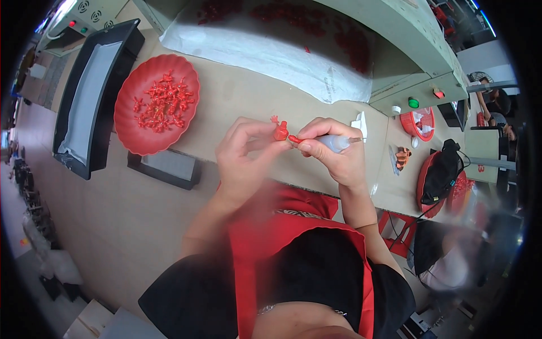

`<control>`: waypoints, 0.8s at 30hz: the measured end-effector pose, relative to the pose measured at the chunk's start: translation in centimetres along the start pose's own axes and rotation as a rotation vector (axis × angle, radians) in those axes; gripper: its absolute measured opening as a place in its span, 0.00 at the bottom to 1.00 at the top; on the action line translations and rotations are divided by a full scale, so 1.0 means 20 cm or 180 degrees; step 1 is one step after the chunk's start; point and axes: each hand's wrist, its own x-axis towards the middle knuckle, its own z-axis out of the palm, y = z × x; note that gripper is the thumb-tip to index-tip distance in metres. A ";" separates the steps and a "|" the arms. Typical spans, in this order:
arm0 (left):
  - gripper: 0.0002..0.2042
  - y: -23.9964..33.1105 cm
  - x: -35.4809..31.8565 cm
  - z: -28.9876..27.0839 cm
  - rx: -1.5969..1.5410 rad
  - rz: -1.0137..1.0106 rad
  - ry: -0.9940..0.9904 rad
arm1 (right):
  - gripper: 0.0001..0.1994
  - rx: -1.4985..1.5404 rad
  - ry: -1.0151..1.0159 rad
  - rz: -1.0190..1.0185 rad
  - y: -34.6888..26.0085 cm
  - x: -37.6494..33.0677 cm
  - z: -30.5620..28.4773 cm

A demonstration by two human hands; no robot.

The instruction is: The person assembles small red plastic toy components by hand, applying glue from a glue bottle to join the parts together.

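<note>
My left hand (247,150) pinches a small red plastic figure (280,131) between thumb and fingertips. Close to its right side, my right hand (341,161) pinches a small red plastic piece (294,139). The two red parts meet or nearly meet; I cannot tell if they touch. Tucked in my right hand is a translucent squeeze bottle (335,143), its narrow tip pointing right, away from the figure. Both hands are above the table's front edge. To their left, a red scalloped plate (127,127) bears a heap of small red figures (165,101).
Left of the plate stands a black tray (100,107), with a smaller black tray (189,175) below. Ahead, white sheeting (243,59) carrying red parts runs under a pale machine hood (403,34). At right are a red basket (418,121), an orange-and-black object (402,158) and a black bag (443,175).
</note>
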 end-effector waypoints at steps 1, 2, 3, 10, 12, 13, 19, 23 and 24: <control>0.12 0.00 0.00 0.00 0.0057 0.0076 -0.0027 | 0.04 0.0006 0.0011 -0.0001 0.00 -0.01 0.00; 0.12 0.00 0.00 0.00 0.0114 0.0153 -0.0054 | 0.04 -0.0003 0.0006 -0.0026 0.01 -0.01 -0.01; 0.12 0.00 0.00 0.00 0.0117 0.0151 -0.0065 | 0.04 -0.0013 0.0000 -0.0050 0.01 -0.01 -0.01; 0.12 -0.01 -0.01 0.01 0.0261 0.0322 -0.0179 | 0.05 -0.0092 -0.0061 -0.0387 0.05 -0.02 -0.03; 0.13 -0.01 0.00 0.01 0.0335 0.0359 -0.0191 | 0.05 -0.0399 -0.0101 -0.0520 0.05 -0.02 -0.03; 0.13 -0.01 0.00 0.01 0.0443 0.0519 -0.0207 | 0.05 -0.0397 -0.0101 -0.0515 0.05 -0.03 -0.03; 0.13 -0.02 0.01 0.02 0.0607 0.0607 -0.0285 | 0.06 -0.0448 0.0262 -0.0403 0.05 -0.05 -0.02; 0.13 -0.02 0.01 0.02 0.0299 0.0139 -0.0392 | 0.07 -0.0208 0.0205 -0.0240 0.06 -0.03 -0.04; 0.13 -0.02 0.01 0.02 0.0306 0.0137 -0.0416 | 0.07 -0.0100 0.0157 -0.0144 0.06 -0.02 -0.05</control>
